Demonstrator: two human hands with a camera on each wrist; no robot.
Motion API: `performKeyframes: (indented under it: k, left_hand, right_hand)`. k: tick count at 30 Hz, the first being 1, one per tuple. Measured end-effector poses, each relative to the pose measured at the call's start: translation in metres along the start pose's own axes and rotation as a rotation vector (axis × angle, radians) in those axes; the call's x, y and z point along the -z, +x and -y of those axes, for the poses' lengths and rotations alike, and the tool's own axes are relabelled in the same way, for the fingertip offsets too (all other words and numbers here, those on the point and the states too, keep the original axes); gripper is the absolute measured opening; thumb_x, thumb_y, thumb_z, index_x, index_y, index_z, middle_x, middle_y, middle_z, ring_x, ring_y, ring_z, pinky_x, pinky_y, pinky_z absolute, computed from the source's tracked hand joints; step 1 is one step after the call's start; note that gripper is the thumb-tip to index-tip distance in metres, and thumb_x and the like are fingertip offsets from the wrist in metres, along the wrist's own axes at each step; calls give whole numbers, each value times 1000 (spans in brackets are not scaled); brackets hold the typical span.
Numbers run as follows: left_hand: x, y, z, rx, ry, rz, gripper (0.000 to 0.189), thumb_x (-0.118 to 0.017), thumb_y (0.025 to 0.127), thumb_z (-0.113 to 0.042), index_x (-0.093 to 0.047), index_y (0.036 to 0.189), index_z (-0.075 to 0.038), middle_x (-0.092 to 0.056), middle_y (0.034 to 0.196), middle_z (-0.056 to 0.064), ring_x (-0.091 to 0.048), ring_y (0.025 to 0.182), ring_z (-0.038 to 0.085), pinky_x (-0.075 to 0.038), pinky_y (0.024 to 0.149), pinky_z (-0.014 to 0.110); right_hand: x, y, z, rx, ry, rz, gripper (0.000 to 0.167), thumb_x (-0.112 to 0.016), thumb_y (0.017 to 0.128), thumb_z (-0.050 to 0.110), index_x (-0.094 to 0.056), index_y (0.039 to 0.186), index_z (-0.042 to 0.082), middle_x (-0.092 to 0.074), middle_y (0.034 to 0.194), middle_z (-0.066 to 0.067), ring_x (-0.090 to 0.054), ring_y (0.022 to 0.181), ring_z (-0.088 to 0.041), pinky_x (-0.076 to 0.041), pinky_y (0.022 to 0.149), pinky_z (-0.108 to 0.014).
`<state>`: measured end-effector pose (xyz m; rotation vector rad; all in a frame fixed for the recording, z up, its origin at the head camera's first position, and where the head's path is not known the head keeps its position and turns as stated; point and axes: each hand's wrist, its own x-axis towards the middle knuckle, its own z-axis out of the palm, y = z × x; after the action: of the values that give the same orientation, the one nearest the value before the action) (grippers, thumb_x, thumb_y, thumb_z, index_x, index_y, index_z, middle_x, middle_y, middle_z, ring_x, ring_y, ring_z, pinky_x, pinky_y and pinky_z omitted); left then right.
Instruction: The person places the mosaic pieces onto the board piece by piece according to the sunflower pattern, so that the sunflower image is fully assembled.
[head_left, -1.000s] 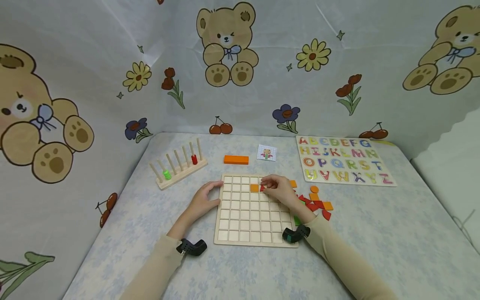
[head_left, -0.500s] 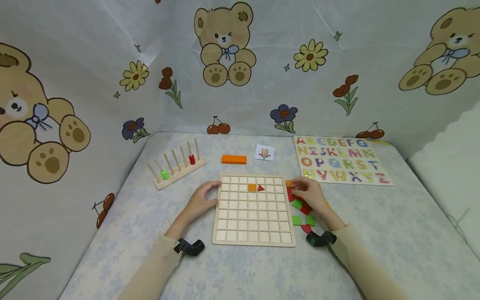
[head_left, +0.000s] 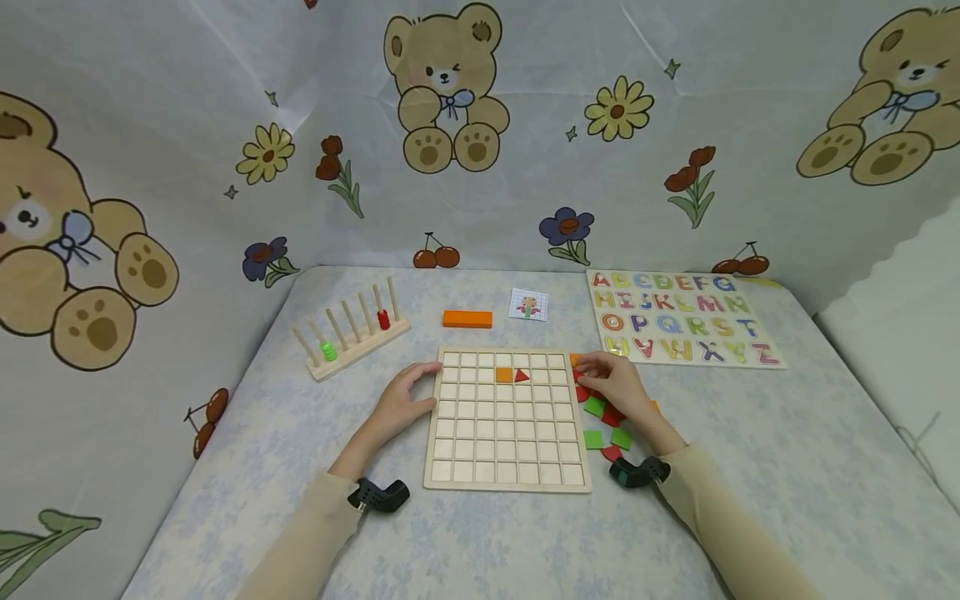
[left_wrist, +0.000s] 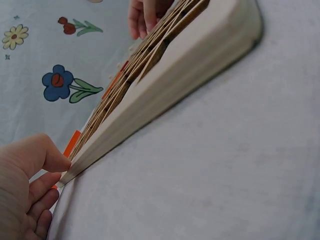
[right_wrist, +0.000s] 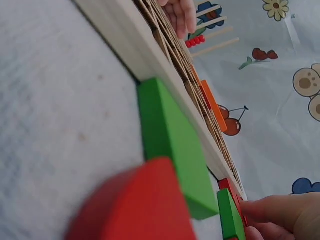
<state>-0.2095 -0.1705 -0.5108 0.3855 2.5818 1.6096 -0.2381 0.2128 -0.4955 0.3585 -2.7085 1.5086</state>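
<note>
Red block (head_left: 582, 393), partly hidden by the right hand (head_left: 618, 383), lies close beside the right edge of the wooden board (head_left: 484, 429), toward its far end. The right hand is much the nearer: it touches the red pieces from the right, thumb and finger close together, though I cannot tell whether it pinches one. The left hand (head_left: 401, 400), thumb spread wide from the fingers, rests against the board's left edge, with the board between it and the blocks. From the red block, the red triangle (head_left: 521, 376) and orange square (head_left: 504, 375) in the board's cells lie to the left. Green blocks (head_left: 593, 440) lie nearer the person, along the same edge.

As for writing, the letter board (head_left: 681, 319) on the desk (head_left: 720, 467) carries rows of capitals from A to Z. The small card (head_left: 528, 305) shows a picture on a grid; any words there are too small to read. No brand is readable on the black wristbands (head_left: 639, 472).
</note>
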Motion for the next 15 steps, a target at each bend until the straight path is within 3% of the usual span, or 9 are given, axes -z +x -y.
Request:
performKeyframes:
  k: [4, 10, 15]
  left_hand:
    - [0, -1, -1, -1, 15, -3, 54, -69, 87, -3, -55, 140, -8, -52, 147, 10, -37, 145, 31, -26, 120, 53]
    - [0, -1, -1, 4, 11, 2, 55, -68, 88, -3, -55, 141, -9, -52, 148, 10, -36, 145, 30, -25, 121, 53]
    - [0, -1, -1, 2, 6, 8, 55, -69, 89, -4, -54, 141, -10, -51, 148, 10, -36, 145, 30, -25, 121, 53]
  right_hand:
    - [1, 0, -3, 6, 13, -14, 28, -72, 86, -1, -68, 113, -8, -70, 102, -27, -57, 74, 1, -49, 66, -14]
    - [0, 0, -4, 25, 8, 33, 33, -72, 87, 1, -67, 119, -5, -70, 111, -25, -61, 85, -4, -51, 73, -16]
    - [-1, 0, -4, 36, 3, 35, 32, -72, 86, 0, -68, 118, -4, -71, 109, -24, -59, 82, 0, -50, 71, -18]
